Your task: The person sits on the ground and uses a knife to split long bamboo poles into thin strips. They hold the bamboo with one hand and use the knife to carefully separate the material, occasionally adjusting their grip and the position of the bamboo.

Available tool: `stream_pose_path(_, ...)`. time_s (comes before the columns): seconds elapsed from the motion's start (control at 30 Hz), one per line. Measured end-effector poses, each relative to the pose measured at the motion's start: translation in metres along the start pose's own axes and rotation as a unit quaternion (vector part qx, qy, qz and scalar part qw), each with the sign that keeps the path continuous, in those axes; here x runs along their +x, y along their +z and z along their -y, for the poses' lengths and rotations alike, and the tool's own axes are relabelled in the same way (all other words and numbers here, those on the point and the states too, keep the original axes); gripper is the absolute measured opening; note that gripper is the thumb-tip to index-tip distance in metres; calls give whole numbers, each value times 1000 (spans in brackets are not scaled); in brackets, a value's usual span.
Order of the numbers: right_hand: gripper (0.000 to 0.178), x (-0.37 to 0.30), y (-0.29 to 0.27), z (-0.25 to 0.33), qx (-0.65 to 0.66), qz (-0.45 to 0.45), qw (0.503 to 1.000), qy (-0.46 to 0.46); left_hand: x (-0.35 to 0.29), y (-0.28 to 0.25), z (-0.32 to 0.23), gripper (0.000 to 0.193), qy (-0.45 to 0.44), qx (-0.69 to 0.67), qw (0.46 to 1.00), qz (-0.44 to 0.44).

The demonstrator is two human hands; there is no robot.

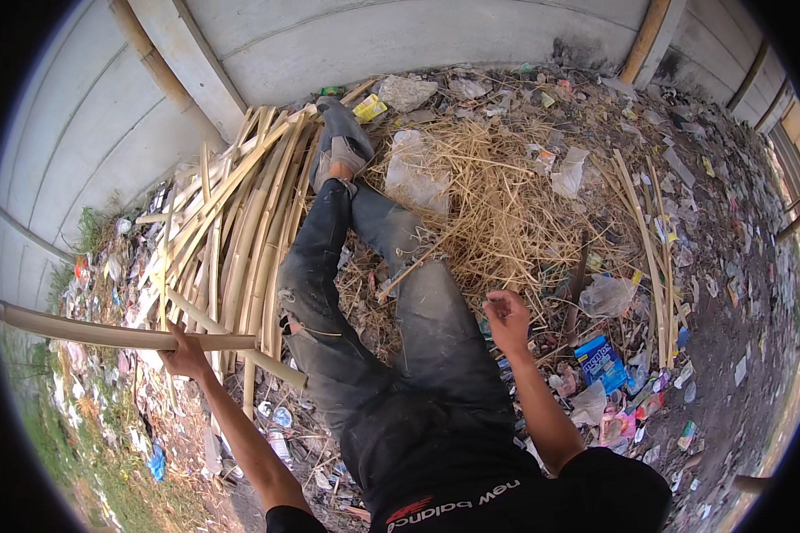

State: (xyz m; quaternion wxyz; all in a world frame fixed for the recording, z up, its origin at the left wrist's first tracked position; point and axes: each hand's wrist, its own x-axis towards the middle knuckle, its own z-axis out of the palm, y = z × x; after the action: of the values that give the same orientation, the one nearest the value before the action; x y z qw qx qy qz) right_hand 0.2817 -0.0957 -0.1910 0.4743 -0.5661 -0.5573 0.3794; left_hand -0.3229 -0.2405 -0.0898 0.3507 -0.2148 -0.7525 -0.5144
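My left hand [185,354] is closed round a long split bamboo piece [89,331], near its right end. That piece reaches out to the far left and crosses over a thinner bamboo pole [280,367] beside my leg. Over my thigh on the right, my right hand [507,322] has its fingers curled in, with nothing visible in them. A long, dark, narrow thing like a blade [579,282] lies on the ground just right of that hand.
Split bamboo strips [262,231] lie heaped left of my outstretched legs [449,311]. Shavings [498,200] cover the ground beyond. Several loose strips [644,249] and a blue packet [601,362] lie to the right among litter. A grey wall [418,31] closes off the far side.
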Motion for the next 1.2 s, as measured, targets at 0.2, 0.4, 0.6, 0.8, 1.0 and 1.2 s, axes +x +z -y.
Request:
stream_pose_path(0.2,17,12,-6,-12,-3,-29,998,-53,68,-77,55,48,98,190,974,-70)
stream_pose_path(0.4,25,-14,74,112,55,139,973,-176,72,-122,22,42,105,138,985,-23)
stream_pose_path(0.6,62,-104,226,158,-23,363,871,-329,64,-104,-73,32,78,57,995,-6)
stream_pose_path(0.8,77,-127,229,191,-221,668,642,-305,43,-121,-120,28,17,-61,998,26)
stream_pose_path(1.0,69,-141,265,172,-265,576,700,-329,26,-119,-147,28,26,-90,996,2)
stream_pose_path(1.2,37,-124,249,185,25,650,719,-244,15,-128,-160,23,-11,-113,992,49)
